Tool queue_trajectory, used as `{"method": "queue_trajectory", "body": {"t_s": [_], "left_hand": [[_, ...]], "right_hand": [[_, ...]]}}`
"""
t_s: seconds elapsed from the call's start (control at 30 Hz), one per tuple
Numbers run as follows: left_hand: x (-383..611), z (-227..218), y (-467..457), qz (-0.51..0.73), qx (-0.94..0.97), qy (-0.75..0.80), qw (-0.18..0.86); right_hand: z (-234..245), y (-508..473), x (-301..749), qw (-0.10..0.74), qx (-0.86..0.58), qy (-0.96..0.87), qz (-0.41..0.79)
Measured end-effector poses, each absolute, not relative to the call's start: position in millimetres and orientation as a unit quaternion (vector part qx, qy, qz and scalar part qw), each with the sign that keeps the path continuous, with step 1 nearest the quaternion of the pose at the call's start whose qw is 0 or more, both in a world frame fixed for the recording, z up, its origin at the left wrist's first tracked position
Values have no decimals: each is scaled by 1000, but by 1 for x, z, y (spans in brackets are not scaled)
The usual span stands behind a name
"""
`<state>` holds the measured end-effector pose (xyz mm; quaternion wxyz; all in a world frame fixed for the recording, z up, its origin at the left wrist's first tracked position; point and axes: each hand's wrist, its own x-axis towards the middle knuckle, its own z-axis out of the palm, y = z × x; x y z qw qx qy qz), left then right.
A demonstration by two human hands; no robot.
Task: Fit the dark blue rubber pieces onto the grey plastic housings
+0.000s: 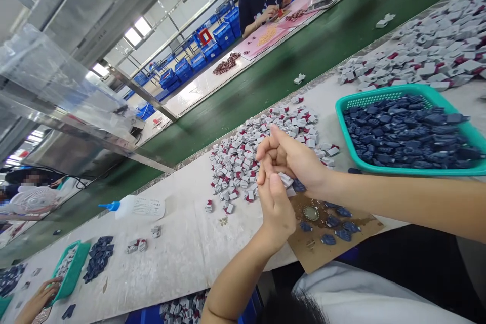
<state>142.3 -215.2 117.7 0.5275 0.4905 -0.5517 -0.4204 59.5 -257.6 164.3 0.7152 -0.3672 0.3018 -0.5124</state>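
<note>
My left hand [277, 213] and my right hand [300, 160] are pressed together above the worktable, fingers curled against each other. Between them, partly hidden, is a small grey-white plastic piece [285, 180]. A dark blue plastic piece [299, 186] shows just beneath my right palm; whether it is joined to the white one I cannot tell. Below the hands lies a brown cardboard sheet [317, 255] with several loose dark blue pieces [343, 234] and a small round dish [311, 212]. Behind them spreads a heap of grey-white and dark red pieces [237, 167].
A green basket [343, 134] of dark blue pieces stands right. More white pieces [436, 45] lie beyond it. A blue-tipped squeeze bottle [146, 207] lies left, near a smaller green basket [78, 268] with another person's hand [40, 298]. A person [246, 5] sits across the green belt [212, 116].
</note>
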Motion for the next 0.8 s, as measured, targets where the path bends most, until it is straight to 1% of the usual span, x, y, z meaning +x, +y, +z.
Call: {"method": "queue_trajectory", "body": {"t_s": [0.1,0.2,0.33,0.4,0.5,0.57,0.63,0.7,0.8], "left_hand": [[146,123,-212,-434,454,-580,518],[151,125,-210,-436,448,-588,512],[153,126,-210,-431,446,-594,512],[154,126,-210,-421,449,-601,510],[157,126,-211,-387,466,-588,537],[159,125,-212,-353,481,-560,574],[162,123,-212,-312,484,-543,612],[164,122,-211,-268,471,-548,636],[166,119,-209,-210,447,-581,647]], "right_hand": [[168,-260,51,722,-343,303,-518],[174,-264,41,703,-314,315,-555],[182,-263,35,638,-323,324,-620],[183,-260,35,581,-392,344,-625],[178,-250,29,499,-535,380,-566],[172,-243,22,475,-635,381,-475],[165,-236,15,458,-706,378,-386],[160,-229,11,432,-744,376,-344],[162,-221,12,421,-756,362,-347]]}}
